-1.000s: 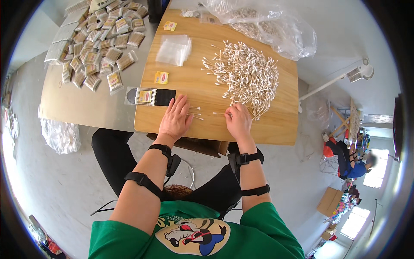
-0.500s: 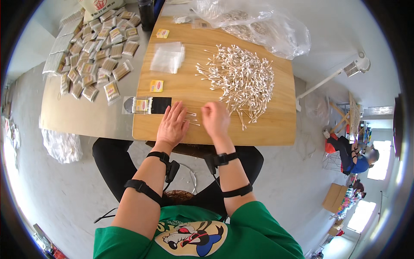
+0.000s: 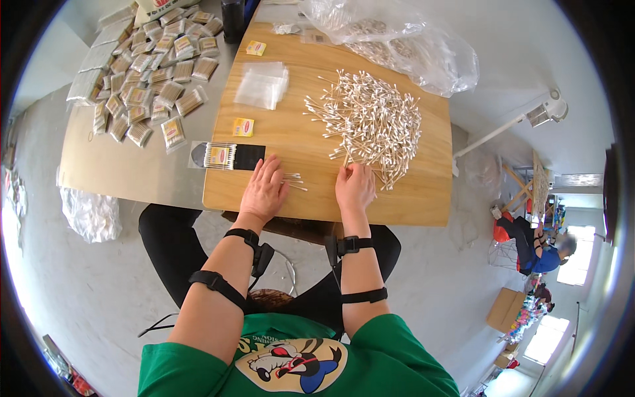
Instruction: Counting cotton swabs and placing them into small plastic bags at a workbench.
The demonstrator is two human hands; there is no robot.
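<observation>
My left hand (image 3: 265, 188) lies on the wooden tabletop, fingers stretched forward. Several loose cotton swabs (image 3: 295, 181) stick out from under its right side. Just beyond its fingertips is a black strip (image 3: 249, 157) on the table. Left of that strip sits a clear bag (image 3: 197, 154) with a row of cotton swabs and a yellow card (image 3: 219, 156) in it. My right hand (image 3: 356, 189) is at the near edge of a big heap of cotton swabs (image 3: 377, 122). Its fingers are bent and closed on a cotton swab, mostly hidden by the hand.
Flat clear bags (image 3: 262, 85) and yellow cards (image 3: 243, 127) lie beyond my left hand. Many filled swab packets (image 3: 173, 132) cover the metal table at left. A large plastic bag (image 3: 423, 56) lies at the far edge. Someone in blue (image 3: 548, 258) sits far right.
My right hand has moved right, from beside the loose swabs to the heap's near edge, and its fingers have closed there. The left hand stays about where it was.
</observation>
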